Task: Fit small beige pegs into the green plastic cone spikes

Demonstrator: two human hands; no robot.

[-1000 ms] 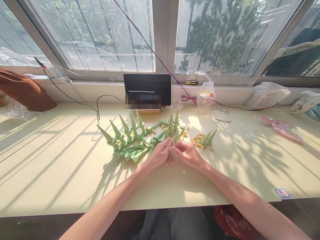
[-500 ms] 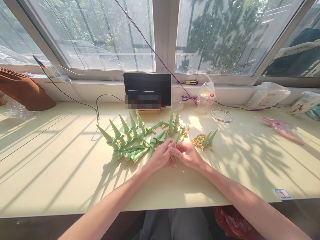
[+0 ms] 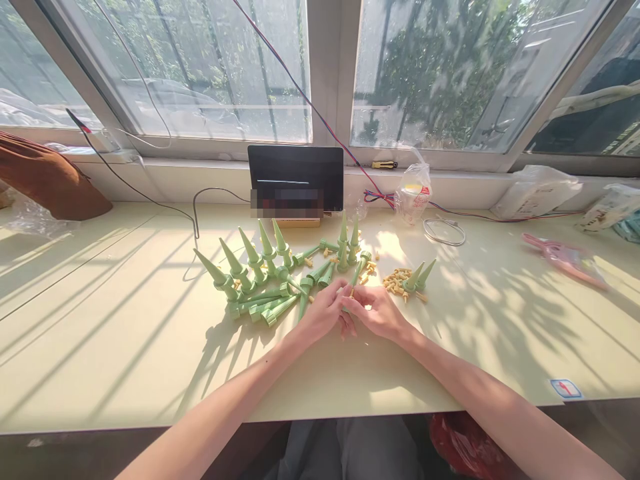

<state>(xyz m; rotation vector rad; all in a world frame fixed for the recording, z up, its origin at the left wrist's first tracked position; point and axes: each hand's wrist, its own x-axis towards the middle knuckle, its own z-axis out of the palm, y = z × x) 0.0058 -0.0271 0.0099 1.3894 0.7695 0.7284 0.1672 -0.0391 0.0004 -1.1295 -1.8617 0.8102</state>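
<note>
My left hand (image 3: 326,309) and my right hand (image 3: 379,311) meet over the table, fingers closed together. Between them a green plastic watering spike (image 3: 357,272) points away from me, its collar end farthest off. A small yellow valve piece (image 3: 352,292) shows at the fingertips, mostly hidden by the right thumb. Left of the hands lie several loose green spikes (image 3: 280,311). Behind those, a row of upright green spikes (image 3: 231,257) stands on the table. Right of my right hand is a pile of yellow valve pieces (image 3: 397,281), with two upright spikes (image 3: 420,275) beside it.
A tablet (image 3: 296,175) leans at the back by the window. Nearby are a bagged cup (image 3: 413,193), a coiled white cable (image 3: 444,231) and a box cutter (image 3: 384,165). A pink tool in plastic (image 3: 565,259) lies at right. The table's front edge (image 3: 350,421) runs below my forearms.
Hardly anything differs. Both hands stay in the same place on the green spike, with only slight finger movement around the yellow piece.
</note>
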